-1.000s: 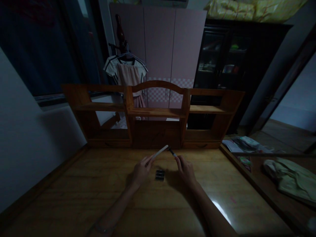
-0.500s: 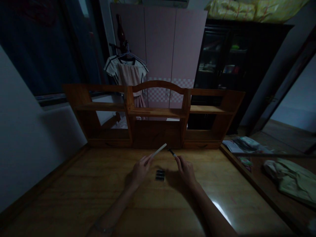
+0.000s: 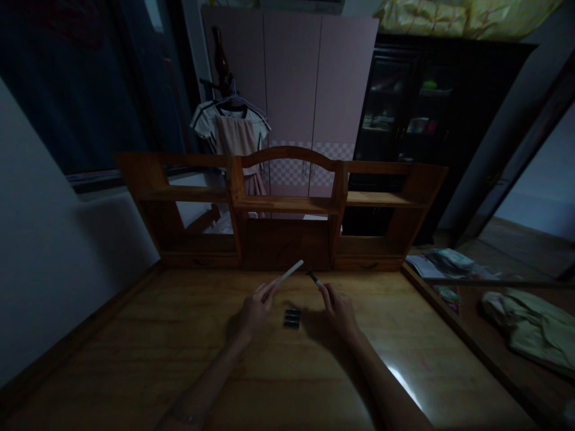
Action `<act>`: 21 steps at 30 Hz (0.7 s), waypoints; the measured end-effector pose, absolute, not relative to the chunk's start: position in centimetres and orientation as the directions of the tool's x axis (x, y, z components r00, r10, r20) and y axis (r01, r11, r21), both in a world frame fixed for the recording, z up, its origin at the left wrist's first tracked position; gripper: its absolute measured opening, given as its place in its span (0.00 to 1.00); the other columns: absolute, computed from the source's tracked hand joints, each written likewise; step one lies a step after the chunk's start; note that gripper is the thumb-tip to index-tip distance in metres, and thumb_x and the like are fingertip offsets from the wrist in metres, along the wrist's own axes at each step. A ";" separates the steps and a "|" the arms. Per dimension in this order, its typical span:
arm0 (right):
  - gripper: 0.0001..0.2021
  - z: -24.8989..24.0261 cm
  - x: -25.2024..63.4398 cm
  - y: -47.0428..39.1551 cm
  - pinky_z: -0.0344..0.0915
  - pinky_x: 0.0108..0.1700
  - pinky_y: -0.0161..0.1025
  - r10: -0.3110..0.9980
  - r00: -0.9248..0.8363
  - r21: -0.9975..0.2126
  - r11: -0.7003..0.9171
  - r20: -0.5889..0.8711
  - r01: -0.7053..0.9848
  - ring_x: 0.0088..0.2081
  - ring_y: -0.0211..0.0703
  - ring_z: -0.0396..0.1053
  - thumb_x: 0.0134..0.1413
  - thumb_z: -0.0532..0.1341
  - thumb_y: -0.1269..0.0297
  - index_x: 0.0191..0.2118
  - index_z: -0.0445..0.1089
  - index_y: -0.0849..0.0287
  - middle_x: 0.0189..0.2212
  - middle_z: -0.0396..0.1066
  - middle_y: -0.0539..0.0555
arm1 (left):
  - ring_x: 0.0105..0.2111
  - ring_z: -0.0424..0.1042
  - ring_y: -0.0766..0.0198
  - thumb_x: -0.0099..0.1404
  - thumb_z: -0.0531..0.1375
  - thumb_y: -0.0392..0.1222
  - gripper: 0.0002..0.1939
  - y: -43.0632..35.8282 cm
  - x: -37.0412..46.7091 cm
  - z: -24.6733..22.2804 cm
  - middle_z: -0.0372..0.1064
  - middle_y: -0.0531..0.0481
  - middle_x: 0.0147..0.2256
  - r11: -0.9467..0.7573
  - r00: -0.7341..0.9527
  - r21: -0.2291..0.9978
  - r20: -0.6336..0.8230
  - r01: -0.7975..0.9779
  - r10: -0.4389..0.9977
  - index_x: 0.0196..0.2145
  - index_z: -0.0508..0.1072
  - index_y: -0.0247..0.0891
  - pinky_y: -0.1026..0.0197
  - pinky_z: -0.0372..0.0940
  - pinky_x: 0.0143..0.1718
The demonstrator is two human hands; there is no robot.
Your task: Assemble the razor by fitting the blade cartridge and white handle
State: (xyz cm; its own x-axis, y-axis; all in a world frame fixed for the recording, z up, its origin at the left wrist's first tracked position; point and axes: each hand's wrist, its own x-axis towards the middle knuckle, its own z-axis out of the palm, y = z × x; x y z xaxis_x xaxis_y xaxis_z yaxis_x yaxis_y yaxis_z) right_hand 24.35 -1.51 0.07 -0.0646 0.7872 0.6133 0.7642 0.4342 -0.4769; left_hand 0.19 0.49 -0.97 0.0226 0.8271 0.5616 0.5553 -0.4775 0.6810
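Observation:
My left hand (image 3: 256, 308) is closed around the lower end of a slim pale flat stick (image 3: 291, 271), which slants up to the right. In my right hand (image 3: 340, 309) is a thin razor-like tool (image 3: 313, 277) with a small dark crosswise head, pointing up to the left. The tips of the stick and the tool are close together but apart, both above the desk. Between my hands, lower down, a few small dark oblong pieces (image 3: 291, 318) lie stacked in a column on the wooden desk (image 3: 179, 347). Dim light hides their exact kind.
A wooden shelf unit (image 3: 287, 205) stands along the desk's back edge. At the left is a white wall (image 3: 36, 269). A raised rim (image 3: 449, 320) borders the desk's right side, with green cloth (image 3: 534, 332) and papers (image 3: 422, 266) beyond it.

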 end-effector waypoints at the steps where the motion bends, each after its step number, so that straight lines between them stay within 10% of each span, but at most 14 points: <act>1: 0.14 0.1 24.3 -1.5 0.59 0.27 0.34 0.796 -0.074 -0.488 0.439 0.601 0.755 0.26 0.41 0.71 0.65 0.46 0.61 0.39 0.67 0.58 0.26 0.71 0.53 | 0.45 0.71 0.59 0.65 0.53 0.46 0.17 0.4 0.3 -1.0 0.72 0.48 0.45 -0.492 0.048 0.672 0.564 0.553 0.824 0.50 0.70 0.44 0.59 0.65 0.47; 21: 0.15 -0.3 24.5 -1.3 0.59 0.28 0.35 0.814 -0.069 -0.529 0.436 0.576 0.729 0.29 0.43 0.71 0.65 0.45 0.59 0.40 0.66 0.58 0.28 0.72 0.55 | 0.45 0.71 0.59 0.66 0.53 0.45 0.16 0.5 0.2 -1.0 0.72 0.47 0.45 -0.470 0.013 0.685 0.558 0.557 0.830 0.48 0.71 0.43 0.59 0.65 0.46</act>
